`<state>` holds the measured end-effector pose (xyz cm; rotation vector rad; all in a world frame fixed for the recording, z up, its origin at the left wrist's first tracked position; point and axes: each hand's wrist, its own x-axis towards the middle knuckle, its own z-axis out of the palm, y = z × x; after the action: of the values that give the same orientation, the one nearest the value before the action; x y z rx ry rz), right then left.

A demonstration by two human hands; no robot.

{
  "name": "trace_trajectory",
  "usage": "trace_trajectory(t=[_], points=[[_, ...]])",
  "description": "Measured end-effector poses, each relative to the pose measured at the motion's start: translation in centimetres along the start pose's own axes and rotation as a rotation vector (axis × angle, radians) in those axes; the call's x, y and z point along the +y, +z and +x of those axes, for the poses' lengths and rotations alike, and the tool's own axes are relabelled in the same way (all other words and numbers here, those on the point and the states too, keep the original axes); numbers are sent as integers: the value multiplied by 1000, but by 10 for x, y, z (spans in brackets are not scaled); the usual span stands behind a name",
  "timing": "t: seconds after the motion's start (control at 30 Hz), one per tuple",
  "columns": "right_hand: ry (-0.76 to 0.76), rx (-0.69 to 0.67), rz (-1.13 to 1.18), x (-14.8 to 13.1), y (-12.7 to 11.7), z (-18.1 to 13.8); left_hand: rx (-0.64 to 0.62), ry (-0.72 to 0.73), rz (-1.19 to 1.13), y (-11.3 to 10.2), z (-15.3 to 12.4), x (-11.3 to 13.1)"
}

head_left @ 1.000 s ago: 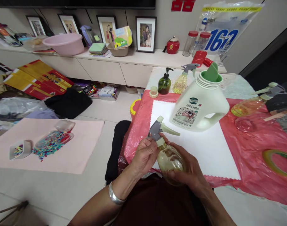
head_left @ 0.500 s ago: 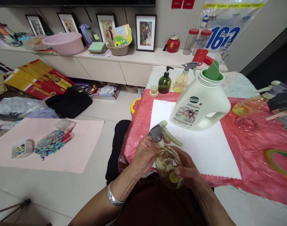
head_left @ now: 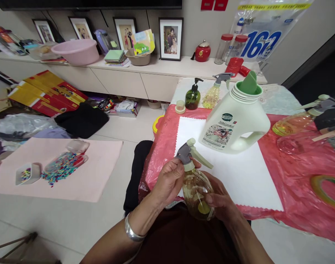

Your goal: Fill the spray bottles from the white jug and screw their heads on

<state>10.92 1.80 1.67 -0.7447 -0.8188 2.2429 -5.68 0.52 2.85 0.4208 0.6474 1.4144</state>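
Note:
A small clear spray bottle (head_left: 196, 192) with yellowish liquid and a grey and pale green trigger head is held over my lap at the table's near edge. My left hand (head_left: 169, 181) is closed around its neck and cap, just under the trigger. My right hand (head_left: 221, 203) wraps the round body from the right and below. Behind it, a large white detergent jug (head_left: 235, 119) with a green spout stands on a white cloth (head_left: 239, 172).
A red plastic sheet (head_left: 296, 172) covers the table. On it are a green pump bottle (head_left: 192, 96), another spray bottle (head_left: 214, 91), a third sprayer (head_left: 301, 119) at right and a tape roll (head_left: 325, 187). A pink mat (head_left: 82, 179) with beads lies on the floor left.
The spray bottle has been turned and tilted slightly between my hands; my right hand shifted lower on its body. Everything on the table stays put.

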Motion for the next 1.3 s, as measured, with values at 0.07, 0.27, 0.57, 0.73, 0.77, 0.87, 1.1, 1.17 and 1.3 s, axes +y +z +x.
trace_trajectory(t=[0.07, 0.27, 0.57, 0.73, 0.77, 0.87, 1.1, 1.17, 1.3], points=[[-11, 10, 1, 0, 1, 1, 11, 11, -7, 1, -1, 0], [-7, -17, -18, 4, -1, 0, 68, -77, 44, 5, -1, 6], [-3, -9, -8, 6, -2, -1, 74, -98, 1, 8, 0, 11], [-1, 16, -25, 5, -1, 1, 110, -91, -5, 13, -2, 10], [-7, 19, -29, 5, -1, 1, 119, -87, -3, 14, -2, 11], [-27, 9, -41, 4, -1, 1, 126, -82, 20, 14, -2, 12], [22, -37, -19, 4, -3, 1, 119, -114, 26, 1, 0, 13], [51, -45, 16, 5, -4, 1, 78, -138, 23, -1, -1, 13], [83, -42, 77, 8, -5, 1, 20, -147, 25, -2, -1, 12]])
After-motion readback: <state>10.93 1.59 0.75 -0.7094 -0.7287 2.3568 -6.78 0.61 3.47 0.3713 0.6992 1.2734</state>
